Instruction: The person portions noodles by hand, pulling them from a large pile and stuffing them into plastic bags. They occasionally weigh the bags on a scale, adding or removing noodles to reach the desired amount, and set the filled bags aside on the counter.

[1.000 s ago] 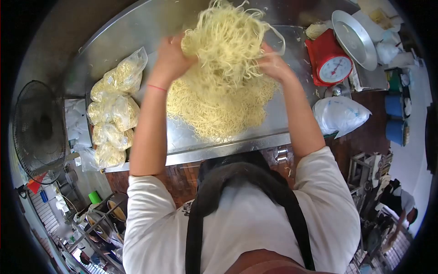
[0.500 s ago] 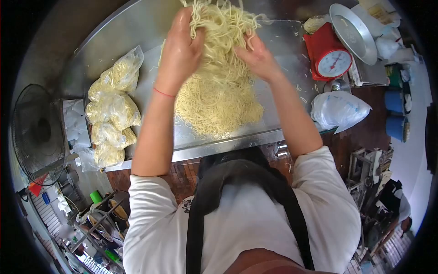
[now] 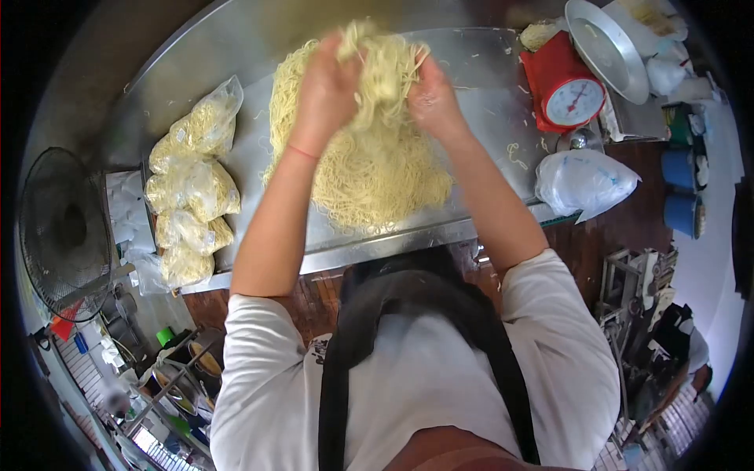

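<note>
A bunch of yellow noodles (image 3: pixel 383 74), blurred by motion, hangs between my two hands above the metal table. My left hand (image 3: pixel 326 98), a red string around its wrist, grips the bunch from the left; its fingers are partly smeared. From the right, my right hand (image 3: pixel 432 102) has its fingers around strands of the same bunch. Below and behind them a loose noodle pile (image 3: pixel 381 184) spreads over the metal tabletop (image 3: pixel 487 106), reaching up along the left side past my left hand.
Several clear bags of noodles (image 3: pixel 196 188) lie along the table's left edge. On the right stand a red dial scale (image 3: pixel 561 86), a round metal pan (image 3: pixel 606 51) and a white plastic bag (image 3: pixel 585 184). A fan (image 3: pixel 67 231) is at far left.
Both hands have come down and nearer to me with the noodle bunch. More of the pile's upper left part now shows, and the bunch between my hands looks smaller.
</note>
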### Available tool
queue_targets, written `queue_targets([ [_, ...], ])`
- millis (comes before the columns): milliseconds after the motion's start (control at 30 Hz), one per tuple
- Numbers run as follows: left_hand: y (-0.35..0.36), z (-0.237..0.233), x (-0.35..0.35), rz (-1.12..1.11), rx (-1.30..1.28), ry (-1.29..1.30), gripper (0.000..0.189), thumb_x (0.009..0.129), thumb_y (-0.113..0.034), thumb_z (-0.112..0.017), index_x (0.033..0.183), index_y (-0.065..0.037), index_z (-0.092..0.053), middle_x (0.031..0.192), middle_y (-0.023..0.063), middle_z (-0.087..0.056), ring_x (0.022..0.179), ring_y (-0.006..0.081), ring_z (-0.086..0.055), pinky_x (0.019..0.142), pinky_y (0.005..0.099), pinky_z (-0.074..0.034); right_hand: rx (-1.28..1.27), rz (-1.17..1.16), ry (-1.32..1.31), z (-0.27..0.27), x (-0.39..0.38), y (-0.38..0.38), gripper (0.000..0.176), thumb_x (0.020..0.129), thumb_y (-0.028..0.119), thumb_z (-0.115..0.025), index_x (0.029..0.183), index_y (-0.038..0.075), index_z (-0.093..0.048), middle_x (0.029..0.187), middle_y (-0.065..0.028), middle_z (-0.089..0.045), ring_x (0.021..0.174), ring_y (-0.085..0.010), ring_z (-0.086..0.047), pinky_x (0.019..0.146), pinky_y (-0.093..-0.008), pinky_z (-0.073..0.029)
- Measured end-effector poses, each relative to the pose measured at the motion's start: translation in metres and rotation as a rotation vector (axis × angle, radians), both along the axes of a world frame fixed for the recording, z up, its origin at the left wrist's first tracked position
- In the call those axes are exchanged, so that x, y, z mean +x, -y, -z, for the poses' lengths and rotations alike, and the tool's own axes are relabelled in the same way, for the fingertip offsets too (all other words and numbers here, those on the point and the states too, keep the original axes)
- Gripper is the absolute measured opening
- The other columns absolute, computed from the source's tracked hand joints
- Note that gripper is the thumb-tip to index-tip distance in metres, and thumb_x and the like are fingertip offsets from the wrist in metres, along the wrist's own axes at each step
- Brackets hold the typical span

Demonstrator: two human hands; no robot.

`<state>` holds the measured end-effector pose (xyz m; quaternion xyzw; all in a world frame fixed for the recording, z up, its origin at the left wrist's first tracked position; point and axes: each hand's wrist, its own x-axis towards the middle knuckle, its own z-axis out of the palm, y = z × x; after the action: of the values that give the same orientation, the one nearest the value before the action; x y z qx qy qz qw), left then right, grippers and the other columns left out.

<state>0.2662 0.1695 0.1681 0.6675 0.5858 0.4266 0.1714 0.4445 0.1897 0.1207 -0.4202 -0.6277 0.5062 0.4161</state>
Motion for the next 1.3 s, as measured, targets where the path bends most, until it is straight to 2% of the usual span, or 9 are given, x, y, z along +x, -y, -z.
queue_targets([
  [133, 0.003, -0.035, -0.04, 0.164, -0.165, -0.12, 0.053, 0.086, -0.009, -0.064, 0.136, 0.001, -0.05, 0.127, 0.0276, -0.058, 0.12, 0.0397, -0.056, 0.103, 0.043, -0.045, -0.013, -0.184, 0.251, 0.061, 0.032, 0.026, 0.086, 0.078, 0.015, -0.078, 0.151, 0.01, -0.032, 0.144, -0.0245, -0.044, 0.134, -0.0383, -0.043, 0.109, -0.0436, -0.04],
  [267, 0.035, 0.131, -0.058, 0.156, -0.397, -0.424, 0.054, 0.079, -0.007, -0.067, 0.132, -0.004, -0.055, 0.134, 0.0249, -0.055, 0.126, 0.0362, -0.052, 0.103, 0.042, -0.045, -0.251, -0.243, 1.05, 0.09, 0.018, 0.105, 0.09, 0.073, 0.019, -0.083, 0.15, 0.013, -0.038, 0.154, -0.0225, -0.028, 0.139, -0.0456, -0.031, 0.108, -0.0463, -0.04],
  [467, 0.036, 0.148, -0.016, 0.184, -0.515, -0.187, 0.04, 0.092, -0.022, -0.062, 0.127, -0.002, -0.06, 0.11, 0.0286, -0.066, 0.104, 0.0415, -0.063, 0.093, 0.0441, -0.05, -0.255, -0.068, 0.38, 0.165, 0.015, 0.078, 0.058, 0.073, 0.007, -0.072, 0.129, 0.006, -0.058, 0.125, -0.0199, -0.06, 0.116, -0.0362, -0.058, 0.097, -0.0394, -0.048],
  [533, 0.034, 0.073, -0.001, 0.117, -0.443, -0.104, 0.042, 0.098, -0.027, -0.056, 0.13, 0.0, -0.057, 0.102, 0.0316, -0.066, 0.097, 0.043, -0.065, 0.09, 0.0455, -0.05, 0.081, 0.166, 0.334, 0.114, 0.007, 0.068, 0.051, 0.074, 0.003, -0.069, 0.124, 0.006, -0.06, 0.115, -0.0149, -0.066, 0.106, -0.0272, -0.065, 0.094, -0.0344, -0.05],
  [733, 0.038, 0.018, -0.056, 0.157, -0.306, 0.04, 0.077, 0.088, -0.04, -0.072, 0.143, 0.003, -0.041, 0.118, 0.0224, -0.065, 0.114, 0.035, -0.062, 0.101, 0.0415, -0.046, 0.007, 0.093, -0.227, 0.047, 0.064, 0.059, 0.059, 0.081, 0.015, -0.075, 0.135, 0.003, -0.054, 0.136, -0.0141, -0.054, 0.122, -0.0224, -0.055, 0.098, -0.0337, -0.048],
  [833, 0.069, 0.16, -0.085, -0.006, -0.303, -0.635, 0.086, 0.079, -0.039, -0.081, 0.145, 0.0, -0.04, 0.12, 0.0209, -0.064, 0.121, 0.0328, -0.058, 0.105, 0.0408, -0.043, 0.078, -0.01, 0.629, 0.127, 0.077, 0.075, 0.067, 0.078, 0.019, -0.08, 0.137, 0.002, -0.053, 0.145, -0.0182, -0.045, 0.127, -0.0287, -0.052, 0.103, -0.0377, -0.046],
  [967, 0.07, 0.21, -0.053, -0.012, -0.464, -0.325, 0.075, 0.077, -0.025, -0.081, 0.139, -0.001, -0.048, 0.117, 0.0232, -0.065, 0.121, 0.0339, -0.058, 0.104, 0.0391, -0.044, 0.125, 0.096, 1.058, 0.192, 0.015, 0.097, 0.055, 0.074, 0.019, -0.08, 0.122, 0.001, -0.062, 0.129, -0.0225, -0.055, 0.119, -0.035, -0.057, 0.099, -0.0445, -0.047],
  [1167, 0.037, 0.006, -0.009, 0.156, -0.243, 0.171, 0.053, 0.077, -0.001, -0.074, 0.127, 0.0, -0.056, 0.107, 0.0099, -0.069, 0.096, 0.0167, -0.065, 0.086, 0.0294, -0.051, -0.006, 0.295, 0.236, 0.129, 0.06, 0.055, 0.03, 0.074, 0.009, -0.067, 0.103, 0.0, -0.065, 0.087, -0.0156, -0.066, 0.075, -0.0276, -0.067, 0.069, -0.0403, -0.054],
  [1300, 0.02, -0.06, -0.027, 0.216, 0.161, -0.207, 0.055, 0.077, -0.002, -0.072, 0.13, -0.002, -0.055, 0.114, 0.0167, -0.067, 0.099, 0.0244, -0.066, 0.088, 0.032, -0.051, 0.201, 0.092, 0.658, 0.12, 0.153, 0.043, 0.034, 0.077, 0.009, -0.066, 0.109, -0.001, -0.063, 0.092, -0.0198, -0.068, 0.084, -0.0333, -0.069, 0.075, -0.0419, -0.055],
])
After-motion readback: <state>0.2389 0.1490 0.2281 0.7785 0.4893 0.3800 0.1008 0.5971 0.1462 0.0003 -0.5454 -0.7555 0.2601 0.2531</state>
